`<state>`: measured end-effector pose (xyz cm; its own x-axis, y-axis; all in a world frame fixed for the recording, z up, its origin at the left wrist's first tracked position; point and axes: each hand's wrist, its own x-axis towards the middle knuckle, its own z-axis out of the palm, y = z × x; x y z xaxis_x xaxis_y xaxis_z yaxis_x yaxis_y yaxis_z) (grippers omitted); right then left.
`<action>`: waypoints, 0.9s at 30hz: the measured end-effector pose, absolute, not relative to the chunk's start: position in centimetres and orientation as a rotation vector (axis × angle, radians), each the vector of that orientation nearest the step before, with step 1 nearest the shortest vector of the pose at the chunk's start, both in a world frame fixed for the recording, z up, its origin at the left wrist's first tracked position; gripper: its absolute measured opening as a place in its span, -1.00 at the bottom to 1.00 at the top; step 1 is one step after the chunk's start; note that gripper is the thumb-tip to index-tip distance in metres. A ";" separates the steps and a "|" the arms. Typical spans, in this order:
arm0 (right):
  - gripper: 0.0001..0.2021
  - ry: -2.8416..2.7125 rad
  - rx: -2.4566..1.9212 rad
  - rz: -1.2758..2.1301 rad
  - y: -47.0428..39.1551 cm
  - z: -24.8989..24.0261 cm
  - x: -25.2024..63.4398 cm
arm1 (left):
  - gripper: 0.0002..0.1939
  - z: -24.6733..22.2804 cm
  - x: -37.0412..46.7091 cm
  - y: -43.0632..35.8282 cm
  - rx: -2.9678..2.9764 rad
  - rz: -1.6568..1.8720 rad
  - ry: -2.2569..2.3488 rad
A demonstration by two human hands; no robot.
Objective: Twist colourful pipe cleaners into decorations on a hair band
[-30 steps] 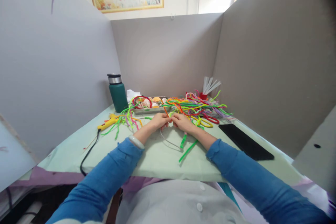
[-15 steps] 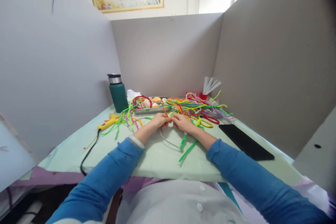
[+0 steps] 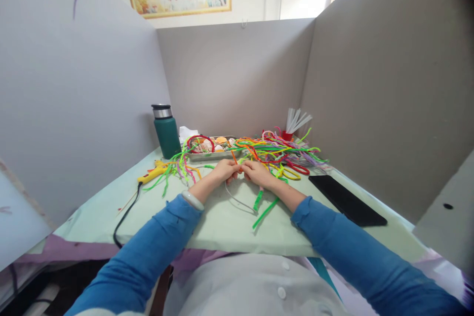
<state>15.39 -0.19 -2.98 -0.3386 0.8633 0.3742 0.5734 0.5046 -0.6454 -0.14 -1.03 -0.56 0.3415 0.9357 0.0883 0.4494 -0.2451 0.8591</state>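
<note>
My left hand [image 3: 226, 172] and my right hand [image 3: 256, 173] meet over the middle of the table, fingertips pinched close together. Between them is an orange pipe cleaner [image 3: 234, 157], its free end poking up and away from me. A thin grey hoop [image 3: 240, 201] curves below the hands, its upper part hidden by them. Green pipe cleaner is wound round the hoop's right side as a green coil [image 3: 258, 201]. Beside it, under my right wrist, lies a loose straight green pipe cleaner [image 3: 265, 213].
Behind the hands are a metal tray [image 3: 213, 156] of small decorations and a heap of coloured pipe cleaners [image 3: 281, 148]. To the left stand a green bottle [image 3: 167, 136] and a corded yellow glue gun [image 3: 152, 173]. A black phone-like slab [image 3: 346, 200] lies right. Grey partitions enclose the table.
The free end of the orange pipe cleaner has shifted slightly to the right and stands a little more upright. Both hands stay in nearly the same place.
</note>
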 end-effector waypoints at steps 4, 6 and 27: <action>-0.74 -2.051 -1.183 0.529 -0.2 -3.0 15.4 | -0.70 -0.6 -0.2 -1.0 1.855 0.813 1.219; -0.74 -2.055 -1.184 0.536 -0.2 -2.9 15.4 | -0.69 -0.7 -0.2 -1.0 1.861 0.818 1.220; -0.74 -2.050 -1.220 0.557 -0.1 -3.1 15.4 | -0.69 -1.5 -0.5 -0.1 1.966 0.799 1.250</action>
